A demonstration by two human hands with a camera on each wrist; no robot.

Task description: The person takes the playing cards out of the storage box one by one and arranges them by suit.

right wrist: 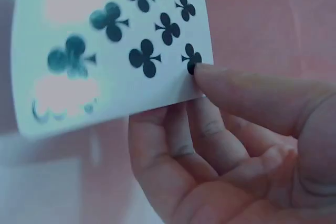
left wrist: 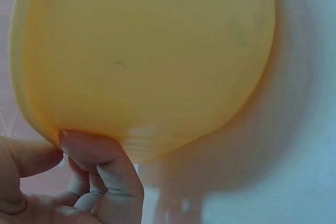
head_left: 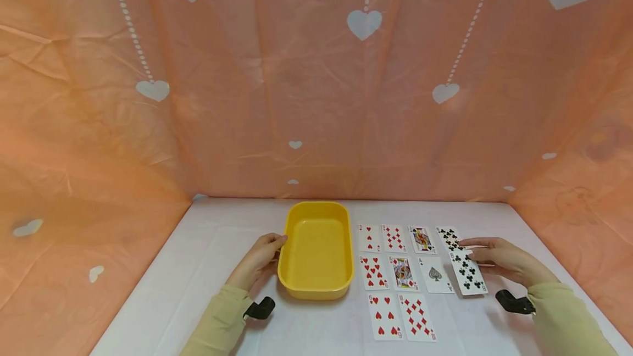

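My left hand (head_left: 258,261) pinches the left rim of a yellow plastic tub (head_left: 316,289), thumb on one side of the wall and fingers on the other. The tub has nothing inside. My right hand (head_left: 510,261) holds an eight of clubs (right wrist: 147,59) by its right edge, with the thumb on its face and the fingers behind. In the head view this card overlaps the lower part of another clubs card (head_left: 447,233) at the right end of the top row.
Several face-up playing cards lie in rows right of the tub. Among them are a three of hearts (head_left: 369,238), an ace of spades (head_left: 435,274), a six of hearts (head_left: 384,317) and a ten of diamonds (head_left: 417,317). An orange heart-patterned cloth (head_left: 316,98) surrounds the white table (head_left: 222,224).
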